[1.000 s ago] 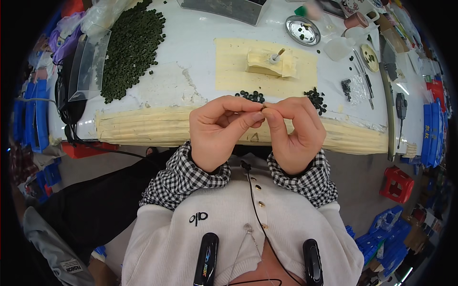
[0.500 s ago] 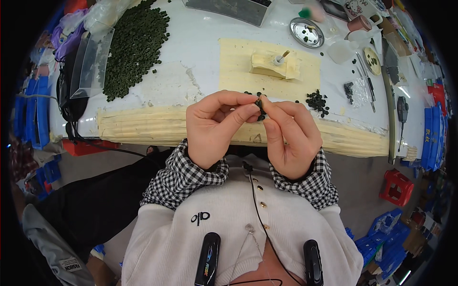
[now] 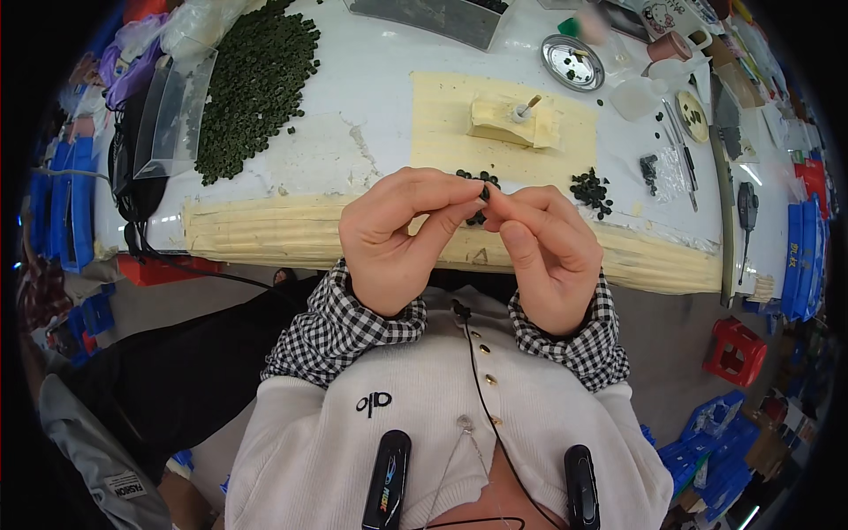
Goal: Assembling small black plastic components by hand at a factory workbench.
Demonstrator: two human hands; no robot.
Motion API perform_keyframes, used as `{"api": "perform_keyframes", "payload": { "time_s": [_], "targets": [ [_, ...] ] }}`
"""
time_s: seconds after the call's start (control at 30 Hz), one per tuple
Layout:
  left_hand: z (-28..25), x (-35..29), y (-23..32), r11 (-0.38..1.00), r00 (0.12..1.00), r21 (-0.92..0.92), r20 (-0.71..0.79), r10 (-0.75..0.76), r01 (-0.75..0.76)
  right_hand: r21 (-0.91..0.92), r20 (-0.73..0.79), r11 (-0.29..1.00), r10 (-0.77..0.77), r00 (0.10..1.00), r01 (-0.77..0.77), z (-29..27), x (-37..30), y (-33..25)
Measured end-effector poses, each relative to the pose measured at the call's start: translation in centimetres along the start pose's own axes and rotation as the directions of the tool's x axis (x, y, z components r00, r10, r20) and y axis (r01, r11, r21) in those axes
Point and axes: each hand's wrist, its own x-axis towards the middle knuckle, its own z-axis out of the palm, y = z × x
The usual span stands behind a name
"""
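A small dark green, nearly black piece [image 3: 485, 192] sits between the thumb and index fingertip of my left hand [image 3: 393, 234], which is closed on it. The index fingertip of my right hand [image 3: 555, 252] reaches up against or right beside that piece. The right thumb stands apart from the index finger and the other fingers curl loosely. Behind and below my fingertips lies a group of similar small dark pieces [image 3: 477, 218], partly hidden by my hands. Another loose cluster of dark pieces [image 3: 590, 191] lies just right of my right hand.
A large heap of dark green pieces [image 3: 256, 88] covers the left of the table beside a clear plastic tray [image 3: 181, 115]. Ahead, a cream block [image 3: 503, 124] bears a short upright peg. A round metal dish [image 3: 572, 62], tweezers-like tools [image 3: 678, 146] and a screwdriver-like tool [image 3: 746, 221] lie right.
My hands have drawn slightly apart, the right shifting a little right. The dark piece now shows more clearly at my left fingertips. The whole view has shifted slightly.
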Motion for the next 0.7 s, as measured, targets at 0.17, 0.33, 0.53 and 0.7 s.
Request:
{"api": "perform_keyframes", "payload": {
  "time_s": [0.17, 0.33, 0.53, 0.7],
  "targets": [
    [-0.24, 0.26, -0.09, 1.000, 0.999, 0.005, 0.025, 0.023, -0.024, 0.028, 0.016, 0.999, 0.039, 0.999, -0.040, -0.10, 0.05, -0.46],
    [0.15, 0.12, 0.12, 0.979, 0.993, -0.168, -0.029, -0.118, 0.111, 0.021, 0.001, 1.000, 0.014, 1.000, -0.015, -0.04, 0.15, -0.28],
    [-0.43, 0.45, 0.22, 0.998, 0.999, 0.051, 0.028, 0.026, -0.027, -0.052, 0.040, 0.998, -0.025, 0.999, 0.027, -0.23, 0.23, -0.34],
    [-0.57, 0.28, -0.34, 0.999, 0.997, -0.032, 0.062, -0.042, 0.044, -0.133, 0.063, 0.990, -0.043, 0.997, 0.051, -0.36, 0.23, -0.32]
  ]
}}
